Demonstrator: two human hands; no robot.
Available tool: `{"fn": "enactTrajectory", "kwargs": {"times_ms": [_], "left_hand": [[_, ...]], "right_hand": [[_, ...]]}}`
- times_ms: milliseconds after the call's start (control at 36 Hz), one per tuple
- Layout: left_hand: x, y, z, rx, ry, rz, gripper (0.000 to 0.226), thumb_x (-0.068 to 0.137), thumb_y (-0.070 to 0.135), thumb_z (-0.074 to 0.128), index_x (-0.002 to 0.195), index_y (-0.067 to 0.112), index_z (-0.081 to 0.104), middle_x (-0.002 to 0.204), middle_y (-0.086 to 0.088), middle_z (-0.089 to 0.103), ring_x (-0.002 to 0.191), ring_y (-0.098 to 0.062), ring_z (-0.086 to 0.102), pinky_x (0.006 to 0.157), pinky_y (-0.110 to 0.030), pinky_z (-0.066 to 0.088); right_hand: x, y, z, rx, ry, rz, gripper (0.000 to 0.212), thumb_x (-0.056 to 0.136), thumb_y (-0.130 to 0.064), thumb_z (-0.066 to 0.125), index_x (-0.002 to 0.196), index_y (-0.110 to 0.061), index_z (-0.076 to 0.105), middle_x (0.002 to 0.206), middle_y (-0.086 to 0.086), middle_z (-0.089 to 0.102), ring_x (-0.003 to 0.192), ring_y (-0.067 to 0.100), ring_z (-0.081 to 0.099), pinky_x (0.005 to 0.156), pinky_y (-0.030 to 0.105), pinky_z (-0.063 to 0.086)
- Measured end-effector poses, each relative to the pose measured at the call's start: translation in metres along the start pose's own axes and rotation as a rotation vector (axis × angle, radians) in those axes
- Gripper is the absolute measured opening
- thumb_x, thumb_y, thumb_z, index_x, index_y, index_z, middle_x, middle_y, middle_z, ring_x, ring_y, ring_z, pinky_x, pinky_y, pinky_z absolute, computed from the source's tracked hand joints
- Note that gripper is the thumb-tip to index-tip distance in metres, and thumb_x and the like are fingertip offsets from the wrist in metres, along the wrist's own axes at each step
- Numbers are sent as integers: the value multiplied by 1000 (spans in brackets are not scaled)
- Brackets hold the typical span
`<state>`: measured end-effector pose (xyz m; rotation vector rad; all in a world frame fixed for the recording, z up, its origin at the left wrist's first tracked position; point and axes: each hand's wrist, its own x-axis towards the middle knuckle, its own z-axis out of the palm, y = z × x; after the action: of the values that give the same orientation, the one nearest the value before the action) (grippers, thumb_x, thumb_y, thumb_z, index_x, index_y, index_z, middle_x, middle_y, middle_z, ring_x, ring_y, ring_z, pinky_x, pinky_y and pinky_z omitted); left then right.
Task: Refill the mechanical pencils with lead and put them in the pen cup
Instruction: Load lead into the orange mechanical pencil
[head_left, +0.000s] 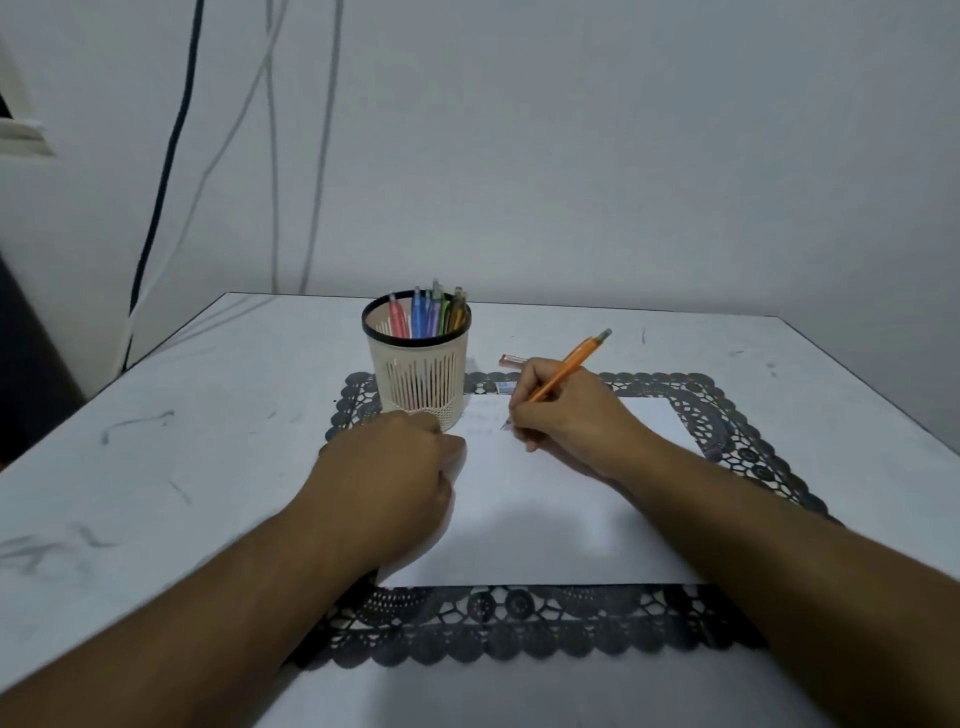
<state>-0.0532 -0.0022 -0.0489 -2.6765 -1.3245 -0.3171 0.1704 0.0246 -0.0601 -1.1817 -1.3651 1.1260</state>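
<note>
Right hand gripping orange pencil, labels unreadable

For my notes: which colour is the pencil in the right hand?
Orange pencil, seen in the head view.

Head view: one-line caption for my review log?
Right hand holds orange mechanical pencil tip-down on white paper; left hand rests beside the pen cup.

A plain pale wall stood behind the scuffed white table. A dark cable and pale cables hung down it at the far left, in dim light.
</note>
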Motion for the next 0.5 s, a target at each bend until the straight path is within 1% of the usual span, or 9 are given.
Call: {"fn": "enactTrajectory", "kwargs": {"times_ms": [28, 56, 111, 139, 250, 306, 389, 500], "left_hand": [[0, 1, 0, 6, -1, 6, 11, 95, 27, 39, 83, 26, 40, 80, 7, 41, 79, -19, 49, 63, -34, 51], [0, 2, 0, 12, 6, 11, 11, 96, 27, 39, 88, 25, 46, 84, 7, 43, 83, -19, 49, 65, -35, 52], [0, 2, 3, 22, 8, 7, 22, 97, 27, 39, 104, 26, 60, 94, 8, 50, 90, -17, 49, 69, -35, 53], [0, 3, 4, 23, 5, 4, 26, 97, 27, 40, 109, 27, 63, 97, 8, 52, 92, -16, 48, 71, -36, 54], [-1, 3, 5, 29, 3, 3, 31, 98, 31, 40, 119, 31, 63, 105, 9, 55, 97, -16, 49, 74, -35, 53], [-1, 4, 6, 31, -6, 2, 34, 99, 32, 39, 125, 31, 61, 109, 9, 55, 100, -16, 50, 76, -34, 53], [-1, 4, 6, 27, 0, 4, 37, 99, 32, 39, 129, 32, 62, 112, 9, 56, 102, -16, 51, 78, -36, 54], [-1, 4, 7, 24, 2, 7, 38, 98, 32, 40, 130, 33, 62, 112, 9, 57, 101, -15, 51, 77, -36, 54]], "right_hand": [[0, 1, 1, -6, -2, 0, 23, 85, 16, 62, 74, -5, 61, 71, 19, 58, 65, 30, 56, 56, 36, 47], [0, 2, 2, -10, -1, -1, 24, 83, 16, 62, 73, -5, 61, 70, 19, 57, 63, 29, 55, 56, 36, 45], [1, 3, 4, -10, -1, -5, 25, 82, 17, 61, 71, -6, 61, 68, 18, 56, 60, 28, 54, 55, 35, 42], [2, 3, 3, -12, -1, -7, 25, 81, 16, 61, 70, -7, 61, 67, 17, 56, 60, 27, 54, 55, 35, 41], [2, 4, 2, -43, 21, -10, 20, 75, 4, 66, 66, -14, 63, 65, 14, 57, 61, 29, 56, 55, 36, 42], [2, 4, 1, -56, 28, -10, 19, 74, 2, 66, 66, -14, 63, 65, 13, 58, 61, 29, 57, 56, 37, 43], [1, 5, 1, -72, 21, -15, 16, 76, 5, 66, 70, -9, 62, 68, 16, 58, 62, 30, 57, 58, 38, 44], [2, 5, 1, -78, 18, -8, 13, 77, 7, 65, 73, -3, 58, 72, 19, 58, 63, 32, 56, 58, 39, 43]]}}
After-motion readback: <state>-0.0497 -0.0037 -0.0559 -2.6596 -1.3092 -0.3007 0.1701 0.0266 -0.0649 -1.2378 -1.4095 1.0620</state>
